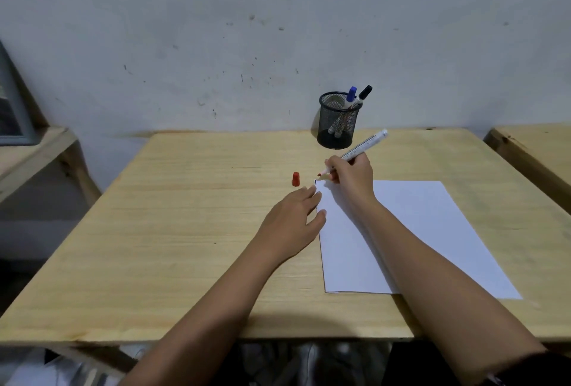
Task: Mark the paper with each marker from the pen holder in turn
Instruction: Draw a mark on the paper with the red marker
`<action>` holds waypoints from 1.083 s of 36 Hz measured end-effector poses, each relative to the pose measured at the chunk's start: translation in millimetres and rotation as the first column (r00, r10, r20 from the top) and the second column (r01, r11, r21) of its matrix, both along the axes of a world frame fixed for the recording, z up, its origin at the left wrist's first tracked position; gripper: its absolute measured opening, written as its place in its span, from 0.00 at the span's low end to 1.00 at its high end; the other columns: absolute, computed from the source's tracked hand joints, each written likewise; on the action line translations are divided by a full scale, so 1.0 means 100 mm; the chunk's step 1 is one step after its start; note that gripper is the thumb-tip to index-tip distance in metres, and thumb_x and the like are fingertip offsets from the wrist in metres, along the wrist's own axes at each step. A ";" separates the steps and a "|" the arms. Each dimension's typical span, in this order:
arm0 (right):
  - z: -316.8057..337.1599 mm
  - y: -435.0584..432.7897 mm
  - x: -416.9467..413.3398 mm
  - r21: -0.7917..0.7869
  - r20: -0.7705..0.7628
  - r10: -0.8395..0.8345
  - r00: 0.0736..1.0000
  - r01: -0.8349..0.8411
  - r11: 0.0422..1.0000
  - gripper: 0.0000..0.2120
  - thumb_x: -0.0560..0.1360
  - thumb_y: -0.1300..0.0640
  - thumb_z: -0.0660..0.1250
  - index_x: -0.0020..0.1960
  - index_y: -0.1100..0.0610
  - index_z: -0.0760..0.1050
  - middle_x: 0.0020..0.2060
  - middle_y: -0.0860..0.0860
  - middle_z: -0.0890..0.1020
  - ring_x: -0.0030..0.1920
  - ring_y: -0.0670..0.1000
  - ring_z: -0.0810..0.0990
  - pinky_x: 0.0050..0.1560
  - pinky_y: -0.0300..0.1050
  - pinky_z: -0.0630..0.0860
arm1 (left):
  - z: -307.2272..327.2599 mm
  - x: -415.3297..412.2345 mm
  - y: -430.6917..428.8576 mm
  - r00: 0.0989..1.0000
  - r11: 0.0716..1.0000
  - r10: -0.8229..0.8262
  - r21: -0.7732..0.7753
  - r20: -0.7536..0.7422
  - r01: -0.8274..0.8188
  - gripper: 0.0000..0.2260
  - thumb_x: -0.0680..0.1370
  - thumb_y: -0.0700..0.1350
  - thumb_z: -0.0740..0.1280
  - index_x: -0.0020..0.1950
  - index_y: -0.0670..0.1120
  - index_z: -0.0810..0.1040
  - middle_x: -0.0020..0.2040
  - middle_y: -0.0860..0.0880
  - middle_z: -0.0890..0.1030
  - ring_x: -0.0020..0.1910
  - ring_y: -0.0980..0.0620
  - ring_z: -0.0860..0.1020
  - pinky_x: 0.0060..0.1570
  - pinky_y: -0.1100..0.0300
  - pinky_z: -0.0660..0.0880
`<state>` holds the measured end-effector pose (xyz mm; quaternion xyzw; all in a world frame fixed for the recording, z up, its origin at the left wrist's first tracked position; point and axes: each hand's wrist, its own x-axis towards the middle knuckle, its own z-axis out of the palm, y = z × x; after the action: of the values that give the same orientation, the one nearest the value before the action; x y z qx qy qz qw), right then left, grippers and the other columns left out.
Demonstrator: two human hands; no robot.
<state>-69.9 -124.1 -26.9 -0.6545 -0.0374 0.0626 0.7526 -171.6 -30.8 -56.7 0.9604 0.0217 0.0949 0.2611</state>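
A white sheet of paper (411, 231) lies on the wooden table (185, 231). My right hand (352, 175) grips an uncapped red marker (366, 143), its red tip just above the paper's far left corner, beside a short dark mark (315, 182). My left hand (293, 218) rests flat with its fingers apart, fingertips on the paper's left edge. The red cap (295, 179) stands on the table left of the tip. A black mesh pen holder (337, 121) at the back holds a blue-capped marker (351, 95) and a black-capped marker (364, 93).
A stained grey wall rises right behind the table. A second wooden table (537, 150) stands to the right across a narrow gap. At the left there is a lower wooden shelf (34, 150) with a grey framed object on it.
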 end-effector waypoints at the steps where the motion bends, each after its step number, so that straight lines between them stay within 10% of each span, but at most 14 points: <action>1: 0.01 0.00 -0.02 -0.013 0.016 -0.001 1.000 0.001 1.000 0.07 0.71 0.68 0.65 0.44 0.61 0.67 0.33 0.56 0.73 0.30 0.48 0.73 0.24 0.32 0.71 | 0.00 0.00 0.00 1.000 1.000 0.002 -0.001 -0.003 -0.002 0.21 0.80 0.51 0.57 0.72 0.48 0.66 0.76 0.52 0.63 0.75 0.56 0.58 0.69 0.62 0.59; 39: -0.11 0.06 0.07 -0.238 0.192 0.093 0.977 -0.046 0.970 0.08 0.72 0.69 0.62 0.45 0.60 0.64 0.38 0.59 0.70 0.29 0.49 0.69 0.25 0.29 0.70 | -0.03 0.02 0.00 1.000 0.999 0.015 -0.031 -0.027 -0.016 0.21 0.80 0.51 0.58 0.72 0.49 0.66 0.76 0.52 0.63 0.75 0.56 0.57 0.68 0.64 0.57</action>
<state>-63.3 -118.5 -38.3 -0.7392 -0.1287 0.0263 0.6606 -169.7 -30.7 -59.2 0.9573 0.0339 0.0834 0.2748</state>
